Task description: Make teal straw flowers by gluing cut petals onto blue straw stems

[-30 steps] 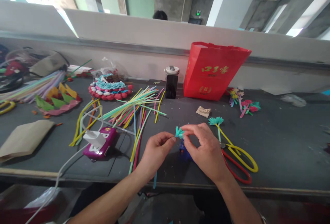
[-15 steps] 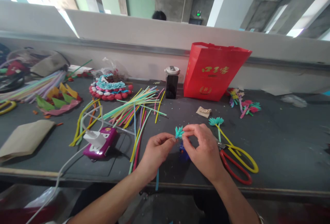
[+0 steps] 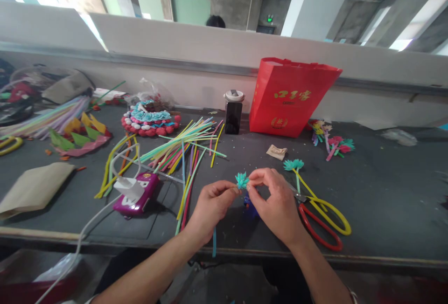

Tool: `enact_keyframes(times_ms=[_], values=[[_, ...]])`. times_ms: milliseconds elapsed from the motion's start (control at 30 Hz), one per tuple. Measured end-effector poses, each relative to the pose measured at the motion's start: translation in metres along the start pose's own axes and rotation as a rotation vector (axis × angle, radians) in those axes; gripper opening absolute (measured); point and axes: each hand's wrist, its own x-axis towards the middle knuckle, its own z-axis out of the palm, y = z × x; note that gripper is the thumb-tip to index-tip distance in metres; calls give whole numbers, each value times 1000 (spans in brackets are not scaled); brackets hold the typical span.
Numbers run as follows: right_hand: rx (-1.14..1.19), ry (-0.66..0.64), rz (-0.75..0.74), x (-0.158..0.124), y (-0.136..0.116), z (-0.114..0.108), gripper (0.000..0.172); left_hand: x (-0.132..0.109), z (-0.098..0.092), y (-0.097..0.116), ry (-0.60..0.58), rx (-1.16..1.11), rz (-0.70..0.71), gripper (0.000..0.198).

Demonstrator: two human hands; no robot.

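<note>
A small teal pipe-cleaner flower (image 3: 241, 180) is held between both hands above the dark table. My left hand (image 3: 217, 202) pinches its base from the left with thumb and index finger. From the right, the thumb and index finger of my right hand (image 3: 275, 199) are closed on its petals. Under the right hand lies a dark blue item (image 3: 249, 208), partly hidden. Just right of that hand are scissors (image 3: 322, 224) with one red and one yellow handle. Their blades run partly behind the hand. Another teal flower (image 3: 293, 165) on a pale green stem lies beyond them.
Loose pipe cleaners (image 3: 189, 148) spread left of centre, near a purple power socket (image 3: 136, 194) with a white charger. A phone (image 3: 233, 117) leans on a cup, beside a red bag (image 3: 292, 99). Finished flowers (image 3: 338, 145) lie right; a beaded ornament (image 3: 150, 120) sits back left.
The small flower has turned slightly between the fingers, so its petals now face more toward me and look wider. Both hands stay in nearly the same place.
</note>
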Motion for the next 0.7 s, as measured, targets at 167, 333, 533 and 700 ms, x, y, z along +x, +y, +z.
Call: enact_keyframes(times_ms=[167,333,533,700], values=[[30,-12,38,-1,2,0,15,0,-1,-1,-11,-3,-9,22],[59,-26,65,0,4,1,15,0,-1,-1,-26,9,-5,22],[81,-35,77,1,10,2,19,4,-7,-2,-27,14,-5,27],[97,60,87,-1,13,-2,14,8,-14,-4,-33,-27,-13,29]])
